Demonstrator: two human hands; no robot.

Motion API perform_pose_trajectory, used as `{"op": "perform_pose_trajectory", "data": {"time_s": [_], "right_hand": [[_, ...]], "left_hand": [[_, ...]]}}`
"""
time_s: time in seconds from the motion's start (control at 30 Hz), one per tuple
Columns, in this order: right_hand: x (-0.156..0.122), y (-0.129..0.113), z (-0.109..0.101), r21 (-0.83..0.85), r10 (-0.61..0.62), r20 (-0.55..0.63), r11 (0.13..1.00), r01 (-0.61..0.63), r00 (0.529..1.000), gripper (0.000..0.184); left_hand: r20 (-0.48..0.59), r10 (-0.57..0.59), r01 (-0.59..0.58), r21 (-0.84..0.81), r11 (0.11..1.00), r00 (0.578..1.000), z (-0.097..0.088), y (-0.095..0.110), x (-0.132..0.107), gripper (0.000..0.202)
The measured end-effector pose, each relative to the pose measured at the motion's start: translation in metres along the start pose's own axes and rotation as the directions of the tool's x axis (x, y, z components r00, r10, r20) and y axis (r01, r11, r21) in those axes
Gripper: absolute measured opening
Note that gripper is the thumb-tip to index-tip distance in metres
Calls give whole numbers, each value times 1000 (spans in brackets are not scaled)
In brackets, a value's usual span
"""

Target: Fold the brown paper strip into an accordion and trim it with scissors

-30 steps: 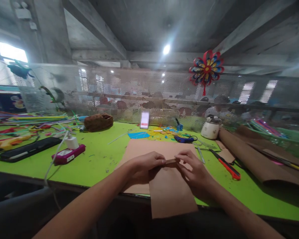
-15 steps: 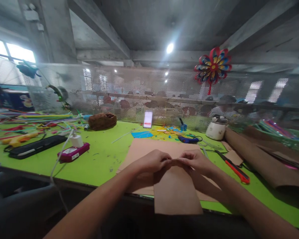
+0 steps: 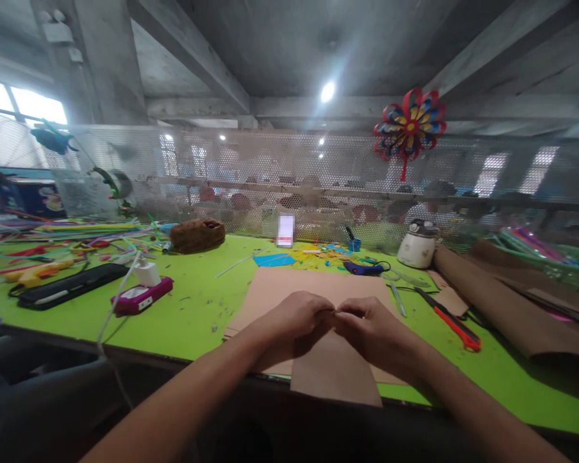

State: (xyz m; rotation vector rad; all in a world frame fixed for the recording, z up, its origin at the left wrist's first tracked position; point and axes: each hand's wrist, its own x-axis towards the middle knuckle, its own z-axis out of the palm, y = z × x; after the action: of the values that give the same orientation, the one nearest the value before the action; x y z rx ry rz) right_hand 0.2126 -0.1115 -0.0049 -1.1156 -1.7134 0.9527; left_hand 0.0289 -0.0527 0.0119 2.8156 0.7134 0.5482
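Brown paper piece (image 3: 335, 376): it is at the near edge of the table (image 3: 193, 328), in front of the person; its far end is in the fingers, and its near end reaches out past the table edge.
Left hand (image 3: 305, 318): thumb and fingers are closed in a pinch on the far end of the paper piece; the other fingers are curled.
Right hand (image 3: 367, 325): it pinches the same end, with thumb and forefinger pressed together; its tips are just beside those of the left hand. The exact fold of the paper between them is hidden.
Large brown sheets (image 3: 275, 289): lying flat under the hands, at least two layers at the left corner.
Right side of table: a red cutter (image 3: 457, 326) lies near a brown paper roll (image 3: 492, 305); a white pot (image 3: 417, 247) stands behind them.
Far side: a blue glue gun (image 3: 364, 268), yellow scraps (image 3: 321, 258), a flat blue piece (image 3: 274, 260) and an upright phone (image 3: 285, 230).
Left side: a purple power strip (image 3: 142, 297) with a white plug (image 3: 147, 274), beside a black case (image 3: 74, 285).
Mesh screen (image 3: 251, 167): behind the table, with a red flower ornament (image 3: 410, 127) in front.
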Motion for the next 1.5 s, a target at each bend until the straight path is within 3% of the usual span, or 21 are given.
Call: {"op": "perform_pose_trajectory", "data": {"time_s": [0.27, 0.5, 0.7, 0.87, 0.97, 1.23, 1.5], "right_hand": [[2, 10, -5, 36, 29, -46, 999, -28, 998, 30], [4, 12, -9, 155, 66, -50, 986, -57, 997, 28], [3, 12, -13, 359, 152, 93, 917, -176, 984, 27], [1, 13, -14, 388, 134, 117, 906, -169, 984, 27], [1, 13, -16, 416, 137, 150, 890, -188, 979, 26], [-3, 10, -25, 391, 134, 241, 893, -223, 961, 21], [-3, 2, -26, 258, 81, 100, 960, -104, 992, 34]], "left_hand": [[-26, -2, 2, -3, 1000, 1000, -2, 4, 4, 23], [-31, -121, 119, -52, 992, 992, -8, 10, -11, 34], [90, -201, 217, -230, 949, 975, -6, -6, -7, 33], [119, -289, 313, -328, 891, 950, -3, -20, 2, 35], [116, -277, 300, -343, 890, 954, -1, -26, 4, 38], [190, -172, 233, -375, 897, 967, -11, -35, -2, 28], [129, -264, 294, -436, 850, 956, -16, -42, -2, 27]]}}
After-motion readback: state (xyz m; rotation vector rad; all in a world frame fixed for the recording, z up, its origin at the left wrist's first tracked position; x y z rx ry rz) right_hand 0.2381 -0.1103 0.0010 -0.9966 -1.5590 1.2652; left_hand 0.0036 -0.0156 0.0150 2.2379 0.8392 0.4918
